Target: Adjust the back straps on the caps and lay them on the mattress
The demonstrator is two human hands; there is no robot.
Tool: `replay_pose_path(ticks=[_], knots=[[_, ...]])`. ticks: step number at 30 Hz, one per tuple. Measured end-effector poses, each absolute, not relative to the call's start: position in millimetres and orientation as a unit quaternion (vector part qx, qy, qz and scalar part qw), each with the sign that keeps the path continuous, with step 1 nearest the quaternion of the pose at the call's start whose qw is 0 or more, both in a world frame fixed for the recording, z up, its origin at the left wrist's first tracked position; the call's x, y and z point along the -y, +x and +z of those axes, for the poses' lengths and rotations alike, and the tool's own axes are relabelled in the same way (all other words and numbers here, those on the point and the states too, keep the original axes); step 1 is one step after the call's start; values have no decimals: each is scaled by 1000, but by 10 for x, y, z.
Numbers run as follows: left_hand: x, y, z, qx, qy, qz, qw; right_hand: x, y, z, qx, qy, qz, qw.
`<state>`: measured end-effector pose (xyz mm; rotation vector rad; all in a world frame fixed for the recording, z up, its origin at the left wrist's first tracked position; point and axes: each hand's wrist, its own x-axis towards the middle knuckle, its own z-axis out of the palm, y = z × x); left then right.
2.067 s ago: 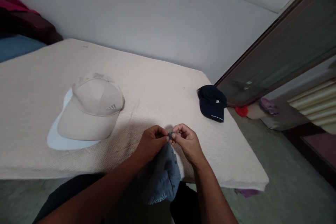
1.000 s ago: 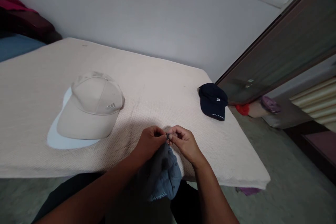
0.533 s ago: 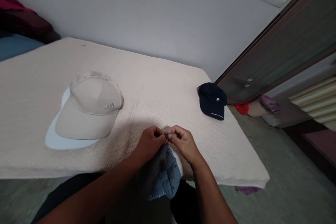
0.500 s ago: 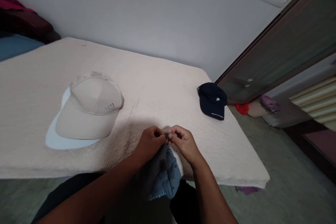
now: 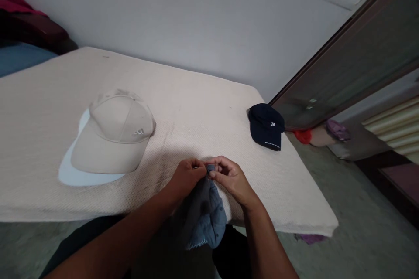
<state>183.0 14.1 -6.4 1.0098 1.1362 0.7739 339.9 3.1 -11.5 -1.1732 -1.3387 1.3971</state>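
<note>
A blue-grey cap [image 5: 214,216] hangs below my two hands at the near edge of the bed, its crown partly hidden by my left forearm. My left hand [image 5: 188,176] pinches the cap's back strap. From the other side, my right hand [image 5: 231,178] grips the same strap between thumb and fingers, close to the left fingertips. A beige cap [image 5: 113,133] lies to the left, stacked on a white cap [image 5: 70,170] of which mainly the brim shows. Over on the right sits a navy cap [image 5: 266,126] with small white lettering on its brim.
The caps lie on a bed with a cream cover [image 5: 203,100], set against a pale wall [image 5: 170,13]. Dark red and blue items [image 5: 24,59] are at the far left. To the right are a dark cabinet [image 5: 353,52] and the floor [image 5: 343,192].
Both hands stay on the strap with slight finger movement; a short blue-grey piece of it now shows between them. The caps on the bed have not moved.
</note>
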Motion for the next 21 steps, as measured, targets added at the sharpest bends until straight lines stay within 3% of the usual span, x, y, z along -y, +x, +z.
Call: replay_pose_path(ticks=[11, 21], knots=[[-136, 1828, -111, -458, 444, 341, 691, -24, 3483, -158, 550, -434, 608, 375], [-131, 1850, -53, -444, 428, 343, 708, -11, 3458, -203, 527, -460, 591, 401]])
